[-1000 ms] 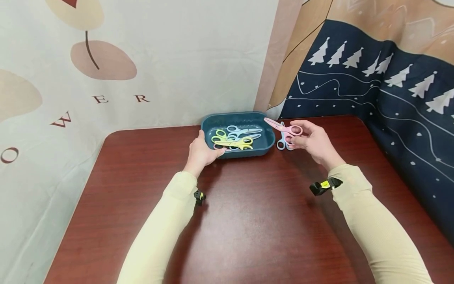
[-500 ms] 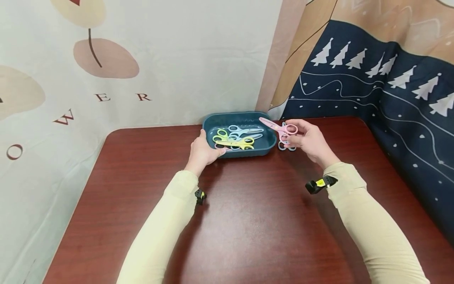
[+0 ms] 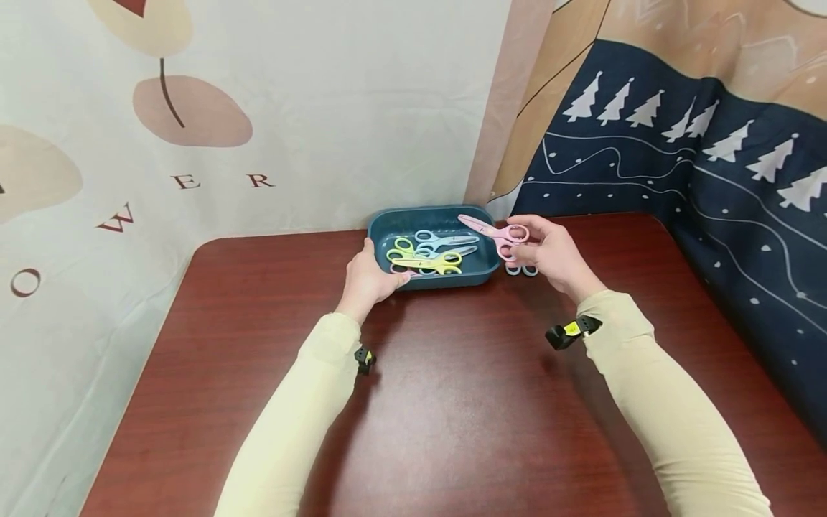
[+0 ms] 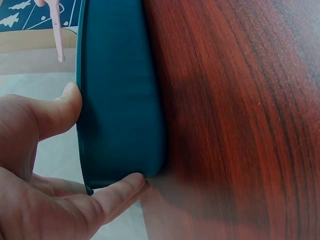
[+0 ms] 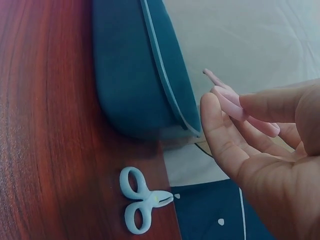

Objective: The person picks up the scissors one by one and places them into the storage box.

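Observation:
My left hand (image 3: 370, 278) holds the left end of a dark teal plastic bin (image 3: 452, 282). In the left wrist view its thumb (image 4: 70, 107) is on the rim and its fingers lie along the outside of the end wall. Inside the bin lie yellow-green scissors (image 3: 429, 263), light blue scissors (image 3: 452, 240) and a partly hidden pink piece. My right hand (image 3: 554, 255) pinches pink scissors (image 3: 486, 228) by the handles, raised over the bin's right end with the blades pointing left. Under that hand, light blue scissors (image 5: 150, 197) lie on the table beside the bin.
The reddish-brown wooden table (image 3: 452, 402) extends in front of the bin. A pale printed cloth (image 3: 336, 129) hangs directly behind it. Dark blue cloth with white trees (image 3: 614, 158) hangs at the right.
My right hand has moved left with the pink scissors, from beside the bin to over its right end. The left hand keeps its hold on the bin.

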Available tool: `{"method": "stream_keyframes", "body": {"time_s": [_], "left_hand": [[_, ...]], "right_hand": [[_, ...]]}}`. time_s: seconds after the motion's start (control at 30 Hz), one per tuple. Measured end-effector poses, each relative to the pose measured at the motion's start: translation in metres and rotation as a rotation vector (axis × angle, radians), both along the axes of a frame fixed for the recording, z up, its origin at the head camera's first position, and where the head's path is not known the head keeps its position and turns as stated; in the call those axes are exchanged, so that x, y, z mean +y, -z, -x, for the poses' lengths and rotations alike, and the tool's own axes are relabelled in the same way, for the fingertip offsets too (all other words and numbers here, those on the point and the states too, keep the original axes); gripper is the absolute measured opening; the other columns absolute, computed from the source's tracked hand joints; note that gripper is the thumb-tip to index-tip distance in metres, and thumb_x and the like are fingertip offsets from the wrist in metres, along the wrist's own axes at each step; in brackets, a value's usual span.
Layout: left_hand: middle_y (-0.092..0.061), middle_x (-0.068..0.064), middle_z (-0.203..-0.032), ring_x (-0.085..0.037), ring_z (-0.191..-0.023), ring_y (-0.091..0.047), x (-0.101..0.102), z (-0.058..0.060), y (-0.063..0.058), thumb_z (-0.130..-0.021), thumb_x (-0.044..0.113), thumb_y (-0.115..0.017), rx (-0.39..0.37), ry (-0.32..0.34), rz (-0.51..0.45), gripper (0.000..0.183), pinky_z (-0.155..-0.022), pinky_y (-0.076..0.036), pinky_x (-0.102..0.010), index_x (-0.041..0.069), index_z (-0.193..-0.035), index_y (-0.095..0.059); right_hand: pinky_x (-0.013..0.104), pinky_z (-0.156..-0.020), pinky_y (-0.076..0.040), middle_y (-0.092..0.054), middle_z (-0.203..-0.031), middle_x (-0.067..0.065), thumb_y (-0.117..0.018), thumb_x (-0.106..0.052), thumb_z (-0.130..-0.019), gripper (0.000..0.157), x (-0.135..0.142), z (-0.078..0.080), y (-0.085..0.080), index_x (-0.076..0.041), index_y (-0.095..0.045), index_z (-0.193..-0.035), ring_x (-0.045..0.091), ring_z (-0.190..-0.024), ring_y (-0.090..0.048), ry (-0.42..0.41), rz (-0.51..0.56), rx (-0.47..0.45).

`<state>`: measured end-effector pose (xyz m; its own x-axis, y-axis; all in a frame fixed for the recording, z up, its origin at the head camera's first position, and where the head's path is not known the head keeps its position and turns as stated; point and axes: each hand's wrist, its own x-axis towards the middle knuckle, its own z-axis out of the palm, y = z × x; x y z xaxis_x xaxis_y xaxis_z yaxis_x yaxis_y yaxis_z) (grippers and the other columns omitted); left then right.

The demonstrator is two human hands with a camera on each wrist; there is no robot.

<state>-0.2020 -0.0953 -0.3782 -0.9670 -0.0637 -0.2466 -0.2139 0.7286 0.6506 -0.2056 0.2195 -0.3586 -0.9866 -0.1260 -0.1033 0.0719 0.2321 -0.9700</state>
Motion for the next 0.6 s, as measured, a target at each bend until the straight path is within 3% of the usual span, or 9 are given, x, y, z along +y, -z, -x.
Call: {"method": "stream_keyframes", "body": {"time_s": [0.3,0.6], "left_hand": [[-0.030,-0.023,-0.165,-0.040,-0.150,-0.034,0.001,0.000,-0.001,-0.088,0.039,-0.083,0.001,0.006,0.004,0.115,-0.118,-0.038,-0.049,0.003,-0.166,-0.007],[-0.030,-0.024,-0.165,-0.041,-0.150,-0.033,0.000,0.000,-0.001,-0.088,0.039,-0.082,0.002,0.004,0.007,0.114,-0.119,-0.037,-0.050,0.003,-0.166,-0.007]], "right_hand": [[0.028,-0.076,-0.062,-0.058,-0.129,0.022,-0.060,0.009,-0.098,0.052,-0.007,0.004,-0.002,-0.001,-0.051,-0.148,0.009,-0.085,-0.073,-0.015,0.023,0.004],[0.030,-0.080,-0.062,-0.054,-0.135,0.025,-0.059,0.010,-0.098,0.054,-0.014,0.008,-0.005,0.002,-0.047,-0.150,0.012,-0.090,-0.073,-0.041,0.003,-0.026]]}}
